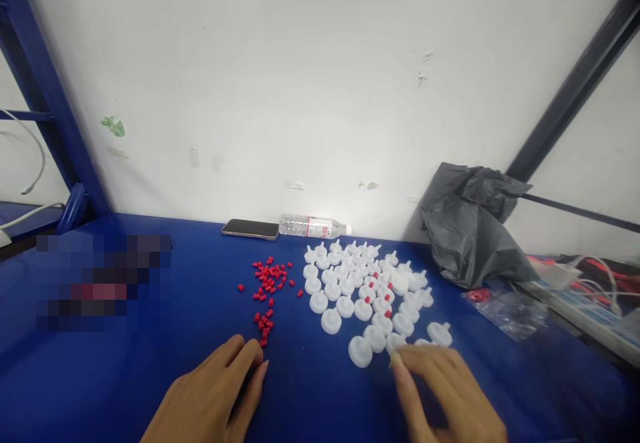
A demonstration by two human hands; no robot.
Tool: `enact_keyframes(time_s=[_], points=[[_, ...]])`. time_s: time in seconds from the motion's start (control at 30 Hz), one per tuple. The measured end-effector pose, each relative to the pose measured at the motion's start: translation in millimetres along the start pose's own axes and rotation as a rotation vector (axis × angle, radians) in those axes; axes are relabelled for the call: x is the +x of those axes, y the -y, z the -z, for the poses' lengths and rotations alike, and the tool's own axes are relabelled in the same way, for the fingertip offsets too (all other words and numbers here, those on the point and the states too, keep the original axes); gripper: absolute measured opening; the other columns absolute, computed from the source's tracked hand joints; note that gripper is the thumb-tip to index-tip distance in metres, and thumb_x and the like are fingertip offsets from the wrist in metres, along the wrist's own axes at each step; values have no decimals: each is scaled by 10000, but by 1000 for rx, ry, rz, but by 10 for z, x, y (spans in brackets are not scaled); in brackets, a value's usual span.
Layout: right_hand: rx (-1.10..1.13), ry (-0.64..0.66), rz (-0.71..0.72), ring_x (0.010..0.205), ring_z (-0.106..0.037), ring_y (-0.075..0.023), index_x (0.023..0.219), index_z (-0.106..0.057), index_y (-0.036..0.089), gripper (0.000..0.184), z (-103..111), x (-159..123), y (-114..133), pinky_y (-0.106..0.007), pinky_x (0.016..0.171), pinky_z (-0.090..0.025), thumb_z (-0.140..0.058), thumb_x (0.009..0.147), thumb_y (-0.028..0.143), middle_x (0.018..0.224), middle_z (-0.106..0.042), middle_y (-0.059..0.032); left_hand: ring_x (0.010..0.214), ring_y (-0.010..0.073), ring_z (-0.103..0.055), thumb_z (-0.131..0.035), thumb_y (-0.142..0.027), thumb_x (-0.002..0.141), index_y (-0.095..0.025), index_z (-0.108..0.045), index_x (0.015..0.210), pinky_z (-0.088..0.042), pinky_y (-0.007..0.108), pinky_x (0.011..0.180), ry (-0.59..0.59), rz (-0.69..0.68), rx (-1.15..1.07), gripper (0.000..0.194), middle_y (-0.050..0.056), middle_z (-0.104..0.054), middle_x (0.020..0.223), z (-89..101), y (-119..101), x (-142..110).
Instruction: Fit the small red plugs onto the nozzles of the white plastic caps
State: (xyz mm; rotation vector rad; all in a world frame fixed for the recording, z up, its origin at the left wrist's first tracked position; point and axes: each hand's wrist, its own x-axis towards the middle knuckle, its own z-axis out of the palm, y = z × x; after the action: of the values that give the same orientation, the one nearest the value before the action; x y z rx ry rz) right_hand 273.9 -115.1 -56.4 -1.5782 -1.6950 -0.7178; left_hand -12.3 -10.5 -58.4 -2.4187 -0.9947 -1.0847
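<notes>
My left hand [215, 386] is low on the blue table, fingers curled, with thumb and index tips close together. Just beyond those fingertips lies the near end of a scatter of small red caps [270, 278]; anything in the pinch is hidden. My right hand [445, 386] has thumb and index tip together at the near edge of a white funnel-shaped piece [396, 342], partly covered by the fingers. Around it spread many similar white round pieces with narrow spouts [345, 306]. Several of them carry a red cap [388, 313] on the spout.
At the back, by the wall, lie a phone [250, 229] and a clear water bottle [315, 226]. A grey plastic bag [467, 223] stands at the right, with a clear bag [515, 313] before it. A power strip [595, 310] with cables runs along the right edge.
</notes>
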Motion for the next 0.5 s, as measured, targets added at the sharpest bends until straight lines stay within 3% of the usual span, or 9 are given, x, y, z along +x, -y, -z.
enact_keyframes(time_s=[0.17,0.3,0.5], points=[[-168,123,46,1116,-766,-291,1248,-747,273,304,-19,145,-226,-472,948,-655,-585,1018,388,1206,-820,-33,574,161,-770,-203,-279,1126,-273,-712,804,-605,176,469,-6,-1,3,602,-2,-791,730,64,-39,70],[-204,210,104,1101,-775,-300,1237,-767,305,302,-121,198,-297,-508,929,-659,-583,1019,404,1166,-836,10,510,146,-732,-194,-252,1118,-288,-688,778,-568,169,427,-39,-13,2,600,-20,-770,692,101,-67,152],[-14,-14,-25,1013,-792,-267,1152,-758,312,282,-2,146,-111,-432,902,-670,-603,1006,495,1119,-832,-17,468,154,-699,-321,-261,1083,-308,-667,825,-533,207,384,-15,49,-72,434,-44,-747,685,68,-10,36]])
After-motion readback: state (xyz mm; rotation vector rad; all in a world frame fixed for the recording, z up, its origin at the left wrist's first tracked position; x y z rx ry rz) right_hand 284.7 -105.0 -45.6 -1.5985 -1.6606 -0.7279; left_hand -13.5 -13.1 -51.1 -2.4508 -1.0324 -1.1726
